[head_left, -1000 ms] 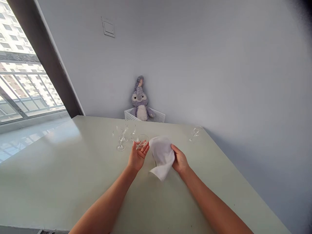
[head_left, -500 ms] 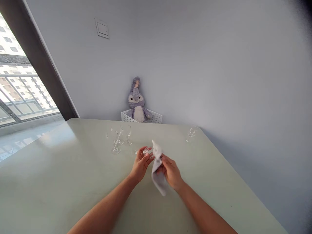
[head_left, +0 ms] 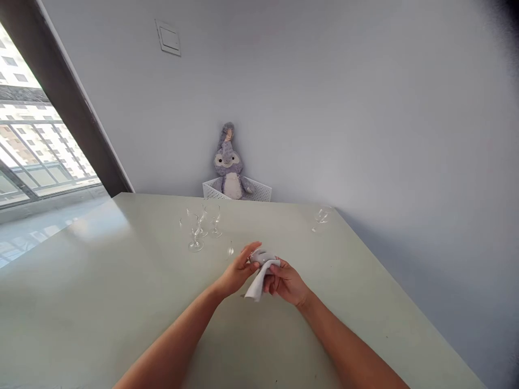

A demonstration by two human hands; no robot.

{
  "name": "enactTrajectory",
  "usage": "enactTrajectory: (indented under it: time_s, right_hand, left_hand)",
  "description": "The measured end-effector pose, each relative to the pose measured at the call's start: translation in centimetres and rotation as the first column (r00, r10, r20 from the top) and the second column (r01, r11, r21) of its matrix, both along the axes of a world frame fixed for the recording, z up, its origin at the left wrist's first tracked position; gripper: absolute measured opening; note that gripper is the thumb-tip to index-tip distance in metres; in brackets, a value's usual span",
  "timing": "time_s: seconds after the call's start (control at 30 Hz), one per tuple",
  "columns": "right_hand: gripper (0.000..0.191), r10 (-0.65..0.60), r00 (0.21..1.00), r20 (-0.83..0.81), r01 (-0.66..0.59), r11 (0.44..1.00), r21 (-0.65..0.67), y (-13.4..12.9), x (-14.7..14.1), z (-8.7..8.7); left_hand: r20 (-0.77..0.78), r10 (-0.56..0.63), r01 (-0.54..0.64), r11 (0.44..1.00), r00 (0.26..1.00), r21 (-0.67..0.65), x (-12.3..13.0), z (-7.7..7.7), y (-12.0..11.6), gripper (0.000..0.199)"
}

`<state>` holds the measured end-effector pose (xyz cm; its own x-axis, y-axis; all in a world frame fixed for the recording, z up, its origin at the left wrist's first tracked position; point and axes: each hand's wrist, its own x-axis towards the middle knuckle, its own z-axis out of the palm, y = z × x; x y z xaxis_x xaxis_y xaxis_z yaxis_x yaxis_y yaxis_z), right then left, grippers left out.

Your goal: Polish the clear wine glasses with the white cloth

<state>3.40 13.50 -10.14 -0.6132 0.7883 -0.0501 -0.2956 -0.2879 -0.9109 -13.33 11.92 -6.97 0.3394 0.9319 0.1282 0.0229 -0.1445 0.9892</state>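
A pale, greenish-white table (head_left: 121, 319) with a smooth, faintly glossy top spread across the view, bright glare lying near its far left corner and a few tiny dark specks dotting the nearer part of its surface. Left of the middle, three clear stemmed glasses stood upright in a close group: a front glass (head_left: 195, 237), with a back left glass (head_left: 203, 222) and a back right glass (head_left: 216, 222) beyond it. Well apart from them, a lone stemmed glass (head_left: 321, 217) stood near the far right corner.

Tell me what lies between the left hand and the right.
A clear glass with a white cloth against it lies between the left hand and right hand, as the head view shows.
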Motion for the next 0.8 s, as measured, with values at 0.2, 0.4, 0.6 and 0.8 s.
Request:
enactTrajectory:
  time_s: [0.2, 0.4, 0.6, 0.8]
  right_hand:
    - [0.038, -0.061, 0.985, -0.161, 0.042, 0.992, -0.12, -0.8, -0.3, 0.0]
    - [0.026, -0.192, 0.938, 0.289, 0.033, 0.879, 0.476, -2.0, -1.5, 0.0]
    - [0.026, -0.187, 0.979, 0.081, 0.178, 0.977, 0.114, -1.6, -1.2, 1.5]
    - [0.028, -0.229, 0.968, 0.101, 0.21, 0.963, 0.171, -2.7, -1.8, 1.3]
  left_hand:
    - [-0.132, 0.208, -0.144, 0.912, 0.969, 0.383, 1.0, 0.1, -0.7, 0.037]
    - [-0.168, 0.266, -0.296, 0.935, 0.949, -0.195, 0.3, 0.5, -0.3, 0.05]
    - [0.168, 0.002, 0.021, 0.991, 0.986, -0.134, -1.0, 1.7, -0.4, 0.047]
    - [0.147, 0.089, -0.083, 0.996, 0.985, -0.045, -0.7, 0.8, 0.1, 0.046]
